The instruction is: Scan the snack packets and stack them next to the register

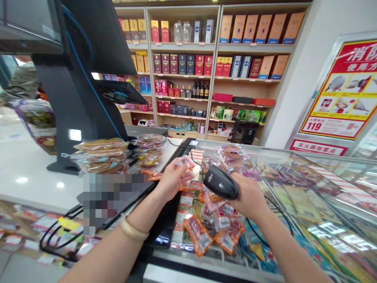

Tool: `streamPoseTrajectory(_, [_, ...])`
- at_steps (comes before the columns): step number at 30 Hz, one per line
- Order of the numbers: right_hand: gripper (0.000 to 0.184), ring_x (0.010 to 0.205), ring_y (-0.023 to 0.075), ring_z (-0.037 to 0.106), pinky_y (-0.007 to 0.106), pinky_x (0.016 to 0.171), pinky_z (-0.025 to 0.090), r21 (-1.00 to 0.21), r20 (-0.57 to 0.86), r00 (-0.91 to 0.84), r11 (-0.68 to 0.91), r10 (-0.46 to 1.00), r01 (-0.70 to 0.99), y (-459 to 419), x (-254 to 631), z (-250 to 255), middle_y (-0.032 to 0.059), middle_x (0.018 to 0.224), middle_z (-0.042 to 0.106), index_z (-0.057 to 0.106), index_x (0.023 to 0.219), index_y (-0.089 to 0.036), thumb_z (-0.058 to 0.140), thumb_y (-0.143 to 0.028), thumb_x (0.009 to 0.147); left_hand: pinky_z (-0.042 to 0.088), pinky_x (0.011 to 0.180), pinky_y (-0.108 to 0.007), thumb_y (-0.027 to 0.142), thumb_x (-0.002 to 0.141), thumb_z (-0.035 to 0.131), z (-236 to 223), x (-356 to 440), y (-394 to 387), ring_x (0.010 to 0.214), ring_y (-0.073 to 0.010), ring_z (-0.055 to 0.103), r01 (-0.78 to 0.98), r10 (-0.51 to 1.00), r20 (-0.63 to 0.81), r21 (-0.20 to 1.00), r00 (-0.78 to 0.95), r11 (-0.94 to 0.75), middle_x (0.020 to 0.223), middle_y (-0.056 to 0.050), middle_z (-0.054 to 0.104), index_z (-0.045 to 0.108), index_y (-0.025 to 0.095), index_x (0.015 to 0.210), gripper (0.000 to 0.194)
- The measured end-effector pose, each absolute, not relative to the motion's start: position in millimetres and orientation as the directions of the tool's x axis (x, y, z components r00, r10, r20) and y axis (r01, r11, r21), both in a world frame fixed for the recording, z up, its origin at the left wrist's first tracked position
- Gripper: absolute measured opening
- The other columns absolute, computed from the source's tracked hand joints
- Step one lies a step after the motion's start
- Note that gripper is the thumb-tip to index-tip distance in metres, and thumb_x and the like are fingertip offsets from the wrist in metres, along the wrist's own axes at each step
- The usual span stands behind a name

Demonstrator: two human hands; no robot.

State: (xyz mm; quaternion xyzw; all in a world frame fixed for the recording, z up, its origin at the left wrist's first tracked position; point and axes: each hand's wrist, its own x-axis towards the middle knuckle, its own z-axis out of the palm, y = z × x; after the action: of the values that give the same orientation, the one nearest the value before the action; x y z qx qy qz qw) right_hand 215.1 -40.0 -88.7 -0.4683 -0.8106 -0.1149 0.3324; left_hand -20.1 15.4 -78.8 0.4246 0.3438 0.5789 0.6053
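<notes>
Between the fingers of my left hand [172, 177] is a small snack packet [190, 165] with red print on its wrapper. My right hand [247, 196] is wrapped round the handle of a black barcode scanner [220, 182], whose head points left toward that packet. Below the scanner, on the glass counter, lies a loose pile of orange snack packets [198, 234], some with barcodes facing up. Another orange packet [151, 175] rests left of my left hand. Flat round snacks in clear bags [231, 153] lie beyond the scanner.
Stacked bagged snacks [101, 153] stand beside the black checkout terminal [79, 94] on the left. A cable [256, 228] trails under my right forearm. The glass case [300, 196] holds packaged goods. Shelves of boxed bottles [182, 65] line the back wall. A bag of goods [38, 122] sits far left.
</notes>
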Motion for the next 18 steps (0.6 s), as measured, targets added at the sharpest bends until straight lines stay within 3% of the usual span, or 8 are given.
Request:
streamPoseTrajectory(5, [0.016,0.065,0.0160,0.057,0.026,0.059,0.036,-0.109,0.662,-0.352,0.550,0.661,0.828,-36,221,-93,0.0015,0.072,0.059,0.057,0.081,-0.021,0.062,-0.036,0.079,0.057,0.070,-0.029,0.031,0.068,0.078,-80,-21,14,0.064,-0.0132,0.068,-0.311,0.989,0.137,0.944,0.064,-0.110,0.081,-0.002,0.072,0.056,0.019,0.097,0.039])
streamPoseTrajectory(10, [0.017,0.066,0.0172,0.057,0.026,0.059,0.038,-0.074,0.721,-0.365,0.588,0.590,0.805,-35,225,-94,0.0031,0.073,0.060,0.058,0.082,-0.021,0.060,-0.038,0.079,0.053,0.064,-0.027,0.029,0.073,0.070,-95,-20,21,0.065,-0.0153,0.067,0.154,0.962,0.268,0.950,0.042,-0.271,0.077,-0.002,0.072,0.062,0.017,0.096,0.027])
streamPoseTrajectory(12, [0.016,0.065,0.0173,0.057,0.026,0.058,0.038,-0.068,0.746,-0.348,0.584,0.568,0.809,-36,224,-94,0.0028,0.071,0.059,0.058,0.081,-0.021,0.059,-0.038,0.079,0.054,0.074,-0.032,0.027,0.076,0.066,-99,-20,24,0.075,-0.0197,0.069,0.358,0.952,0.299,0.883,0.074,-0.305,0.084,-0.005,0.074,0.063,0.017,0.100,0.026])
streamPoseTrajectory(15, [0.014,0.064,0.0169,0.057,0.026,0.058,0.038,-0.040,0.748,-0.367,0.589,0.553,0.807,-35,224,-95,0.0028,0.072,0.060,0.058,0.080,-0.021,0.059,-0.035,0.078,0.047,0.097,-0.041,0.024,0.080,0.060,-98,-25,23,0.106,-0.0266,0.064,0.628,0.904,0.406,0.672,0.131,-0.393,0.109,-0.011,0.072,0.067,0.018,0.105,0.027])
streamPoseTrajectory(18, [0.015,0.064,0.0163,0.057,0.025,0.058,0.039,-0.010,0.731,-0.409,0.608,0.546,0.794,-33,227,-97,0.0028,0.073,0.061,0.059,0.083,-0.021,0.061,-0.035,0.078,0.040,0.103,-0.046,0.015,0.080,0.053,-87,-38,20,0.118,-0.0287,0.056,0.798,0.860,0.493,0.460,0.135,-0.389,0.123,-0.012,0.066,0.065,0.019,0.118,0.039])
